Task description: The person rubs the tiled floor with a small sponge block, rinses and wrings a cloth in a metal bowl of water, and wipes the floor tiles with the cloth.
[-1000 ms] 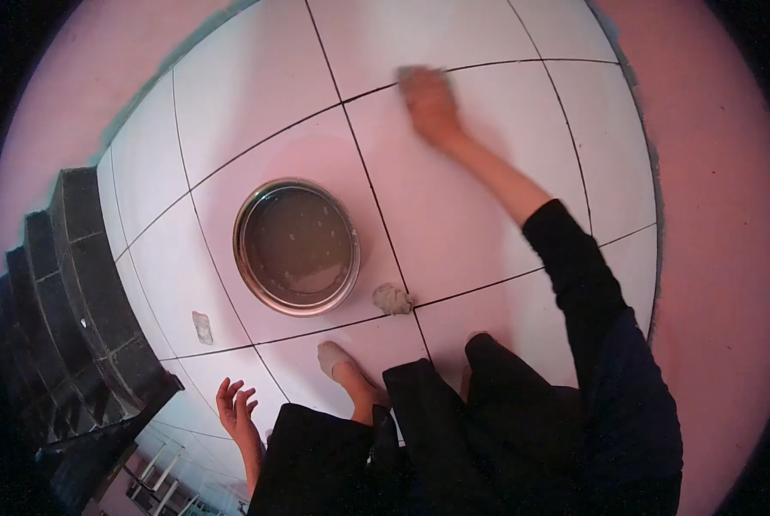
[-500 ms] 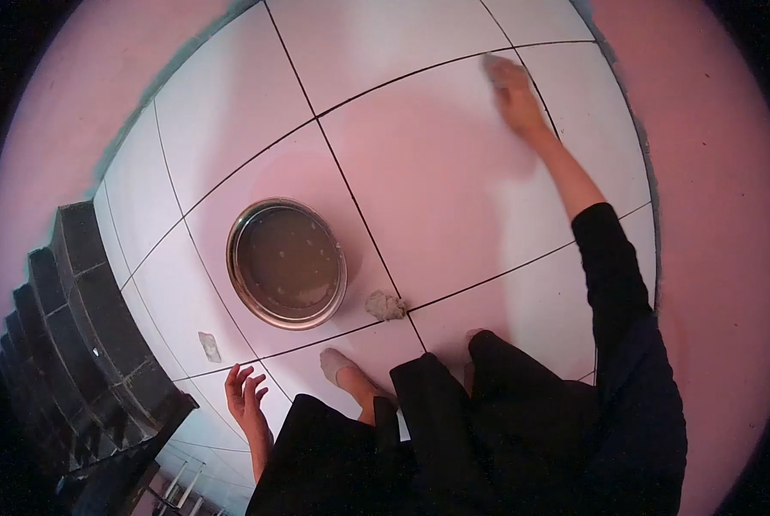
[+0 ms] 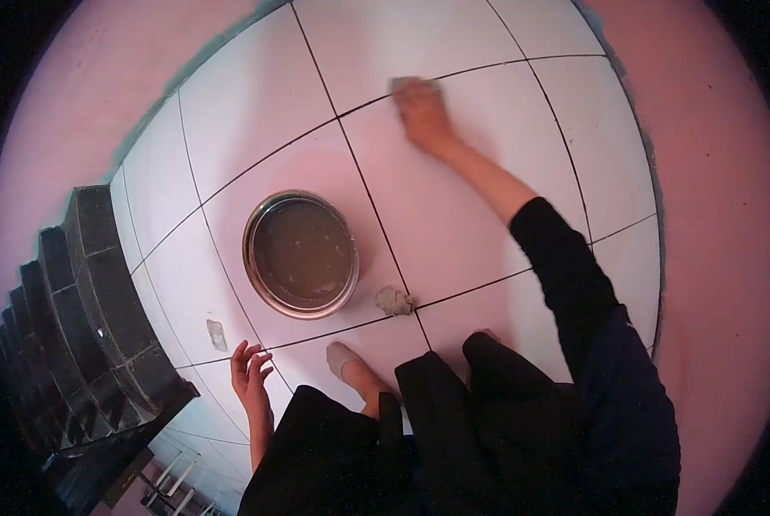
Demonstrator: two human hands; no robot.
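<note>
My right hand (image 3: 424, 113) is closed on a greyish pad (image 3: 399, 84), pressed to the white tiled floor (image 3: 471, 232) along a dark grout line. Only the pad's edges show past my fingers. My left hand (image 3: 251, 376) hangs at the lower left, fingers apart and curled a little, holding nothing. Between my hands stands a round metal basin (image 3: 258, 288) of murky brown water. A crumpled grey cloth (image 3: 394, 301) lies right of the basin, near a grout crossing. A small flat greyish piece (image 3: 216, 335) lies just above my left hand.
Dark tiled steps (image 3: 114, 292) rise at the left. Pink walls (image 3: 711, 224) border the floor on the right and upper left. My feet are below the basin and cloth. Some white bars (image 3: 174, 477) show at the bottom left.
My right hand swept right with the pad, then came back left along the upper grout line. The view shifted slightly. My left hand remains open.
</note>
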